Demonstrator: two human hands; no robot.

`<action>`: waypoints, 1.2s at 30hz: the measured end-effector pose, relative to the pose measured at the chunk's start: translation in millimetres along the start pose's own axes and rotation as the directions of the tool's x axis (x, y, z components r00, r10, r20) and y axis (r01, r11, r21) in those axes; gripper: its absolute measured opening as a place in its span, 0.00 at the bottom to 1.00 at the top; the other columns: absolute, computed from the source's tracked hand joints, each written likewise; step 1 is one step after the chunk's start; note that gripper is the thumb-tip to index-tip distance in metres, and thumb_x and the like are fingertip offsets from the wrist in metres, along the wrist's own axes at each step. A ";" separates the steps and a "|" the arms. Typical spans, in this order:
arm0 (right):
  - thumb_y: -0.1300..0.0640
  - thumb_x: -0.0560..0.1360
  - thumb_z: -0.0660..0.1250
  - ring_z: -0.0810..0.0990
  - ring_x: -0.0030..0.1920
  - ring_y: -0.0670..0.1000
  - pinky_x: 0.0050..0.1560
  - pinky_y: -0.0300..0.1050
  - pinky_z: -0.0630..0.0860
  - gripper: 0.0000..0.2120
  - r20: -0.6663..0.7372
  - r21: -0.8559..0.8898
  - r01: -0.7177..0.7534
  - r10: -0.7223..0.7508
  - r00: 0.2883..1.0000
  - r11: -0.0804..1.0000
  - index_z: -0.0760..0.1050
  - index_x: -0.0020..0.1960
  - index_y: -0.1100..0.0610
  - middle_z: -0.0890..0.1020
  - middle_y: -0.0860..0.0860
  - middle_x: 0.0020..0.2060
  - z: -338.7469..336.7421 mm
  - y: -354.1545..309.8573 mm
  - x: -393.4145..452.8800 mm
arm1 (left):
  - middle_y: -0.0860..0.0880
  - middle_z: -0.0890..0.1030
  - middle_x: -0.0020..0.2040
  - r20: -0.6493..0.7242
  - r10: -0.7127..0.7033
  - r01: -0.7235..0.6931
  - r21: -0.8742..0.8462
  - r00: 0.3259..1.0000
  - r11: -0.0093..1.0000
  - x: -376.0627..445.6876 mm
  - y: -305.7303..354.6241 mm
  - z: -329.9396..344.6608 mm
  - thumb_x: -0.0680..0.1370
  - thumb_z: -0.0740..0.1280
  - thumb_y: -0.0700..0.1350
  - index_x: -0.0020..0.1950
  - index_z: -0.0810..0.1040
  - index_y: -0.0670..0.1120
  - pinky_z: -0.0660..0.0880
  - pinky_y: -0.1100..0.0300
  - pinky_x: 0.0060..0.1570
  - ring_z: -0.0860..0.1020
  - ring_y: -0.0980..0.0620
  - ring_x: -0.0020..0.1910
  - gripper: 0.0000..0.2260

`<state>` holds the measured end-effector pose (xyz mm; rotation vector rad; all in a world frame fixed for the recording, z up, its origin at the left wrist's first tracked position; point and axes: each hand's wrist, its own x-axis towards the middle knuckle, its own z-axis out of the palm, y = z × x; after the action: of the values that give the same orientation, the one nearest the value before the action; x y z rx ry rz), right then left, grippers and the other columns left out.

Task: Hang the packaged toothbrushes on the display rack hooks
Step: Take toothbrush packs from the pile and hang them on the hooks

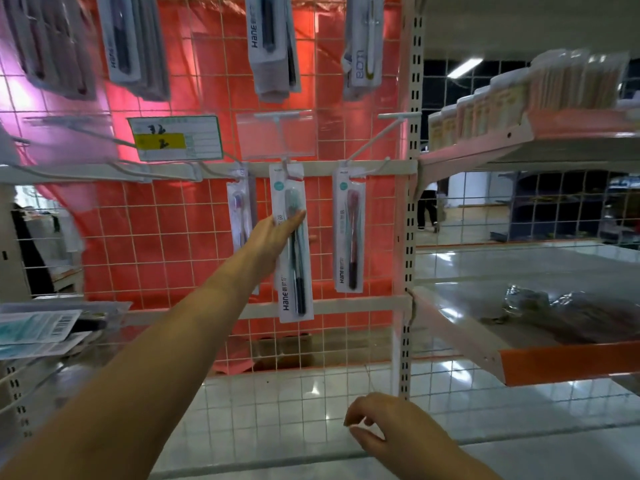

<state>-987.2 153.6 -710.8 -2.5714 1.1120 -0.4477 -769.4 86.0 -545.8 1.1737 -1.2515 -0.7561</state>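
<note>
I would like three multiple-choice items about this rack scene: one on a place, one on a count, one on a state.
1. Where does the left hand rest?
A. on the middle toothbrush pack
B. on the price tag
C. on the shelf

2. How many packs hang in the lower row?
A. one
B. three
C. six

3. The right hand is:
A. holding a pack
B. gripping the rack
C. holding nothing

Answers: 1 A, its fingers lie on that pack; 2 B, the left pack, middle pack and right pack hang there; 3 C, its fingers hang loosely curled.
</note>
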 end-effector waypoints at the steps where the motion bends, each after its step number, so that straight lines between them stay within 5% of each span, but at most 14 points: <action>1: 0.48 0.79 0.59 0.74 0.58 0.40 0.62 0.38 0.70 0.11 0.015 -0.001 -0.004 0.004 1.000 1.000 0.74 0.60 0.45 0.76 0.40 0.58 0.7 1.2 -1.0 | 0.47 0.81 0.50 -0.032 0.002 -0.002 0.011 0.999 1.000 3.8 0.5 2.4 0.76 0.66 0.58 0.63 0.74 0.42 0.76 0.48 0.58 0.80 0.45 0.54 0.24; 5: 0.49 0.79 0.60 0.74 0.58 0.42 0.61 0.36 0.69 0.12 0.030 -0.001 -0.016 0.016 0.999 1.000 0.75 0.60 0.48 0.77 0.44 0.59 1.6 6.7 -9.2 | 0.40 0.70 0.66 -0.165 -0.003 0.037 0.203 0.986 0.978 14.5 1.4 1.9 0.78 0.64 0.36 0.77 0.56 0.44 0.69 0.52 0.64 0.72 0.43 0.62 0.30; 7: 0.49 0.79 0.60 0.75 0.57 0.43 0.61 0.37 0.70 0.12 0.026 -0.010 -0.029 0.029 0.999 1.000 0.75 0.60 0.48 0.78 0.44 0.58 2.1 7.7 -13.5 | 0.37 0.66 0.67 -0.177 0.087 0.001 0.445 0.980 0.895 12.8 3.8 0.7 0.77 0.60 0.29 0.78 0.47 0.48 0.67 0.53 0.65 0.70 0.40 0.63 0.36; 10: 0.48 0.79 0.61 0.75 0.56 0.44 0.60 0.41 0.72 0.11 0.018 -0.021 -0.056 0.057 0.998 0.998 0.76 0.59 0.47 0.78 0.44 0.56 3.6 7.9 -16.3 | 0.39 0.74 0.61 -0.214 0.011 0.046 0.257 0.977 0.965 25.6 0.3 -0.1 0.80 0.64 0.46 0.74 0.62 0.39 0.71 0.54 0.54 0.75 0.41 0.58 0.25; 14: 0.48 0.78 0.61 0.76 0.57 0.46 0.61 0.46 0.73 0.11 0.031 -0.023 -0.059 0.060 0.998 0.998 0.75 0.59 0.47 0.78 0.45 0.57 4.3 7.3 -14.8 | 0.42 0.77 0.58 -0.155 -0.030 0.081 0.332 0.987 0.940 33.5 -4.7 -8.3 0.73 0.64 0.64 0.65 0.73 0.42 0.71 0.49 0.56 0.74 0.41 0.54 0.31; 22: 0.49 0.80 0.58 0.74 0.57 0.46 0.58 0.40 0.71 0.12 -0.068 -0.013 -0.069 0.068 0.995 0.998 0.73 0.62 0.49 0.76 0.45 0.59 4.8 1.0 5.1 | 0.41 0.74 0.63 -0.266 0.058 0.026 0.300 0.962 0.954 -2.7 -46.3 -25.7 0.77 0.68 0.47 0.66 0.68 0.38 0.71 0.55 0.54 0.74 0.43 0.59 0.22; 26: 0.51 0.81 0.58 0.75 0.56 0.46 0.57 0.40 0.72 0.13 -0.113 -0.011 -0.109 0.107 0.988 0.994 0.74 0.62 0.51 0.77 0.47 0.59 19.2 -1.2 33.6 | 0.44 0.77 0.59 -0.167 -0.036 0.107 0.441 0.985 0.891 -52.8 -99.6 -41.3 0.78 0.66 0.48 0.60 0.72 0.44 0.75 0.50 0.56 0.75 0.47 0.55 0.14; 29: 0.51 0.81 0.57 0.75 0.57 0.48 0.58 0.43 0.73 0.13 -0.092 -0.052 -0.136 0.131 0.987 0.989 0.74 0.61 0.52 0.77 0.49 0.59 38.7 -4.4 56.7 | 0.45 0.78 0.58 0.002 -0.136 0.106 0.614 0.991 0.782 -81.7 -135.4 -54.9 0.78 0.66 0.49 0.53 0.74 0.49 0.75 0.49 0.56 0.76 0.48 0.54 0.07; 31: 0.50 0.80 0.58 0.75 0.57 0.49 0.58 0.42 0.73 0.14 -0.080 -0.110 -0.126 0.118 0.990 0.986 0.75 0.62 0.53 0.77 0.49 0.60 52.3 -7.5 73.5 | 0.47 0.80 0.57 0.099 -0.178 0.035 0.778 0.979 0.627 -94.5 -147.8 -65.5 0.78 0.64 0.51 0.57 0.77 0.48 0.76 0.51 0.56 0.78 0.48 0.54 0.11; 36: 0.52 0.80 0.58 0.78 0.52 0.51 0.53 0.45 0.75 0.13 -0.052 -0.153 -0.069 0.061 0.997 0.986 0.76 0.58 0.55 0.80 0.52 0.55 54.1 -32.2 115.9 | 0.50 0.81 0.53 0.058 -0.202 0.054 0.860 0.978 0.508 -99.1 -147.0 -92.4 0.78 0.64 0.51 0.54 0.79 0.50 0.71 0.62 0.48 0.77 0.52 0.51 0.09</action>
<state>-869.4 96.9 -728.4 -2.6594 1.2903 -0.4244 -677.8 159.7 -707.5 2.0738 -1.7677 -0.2773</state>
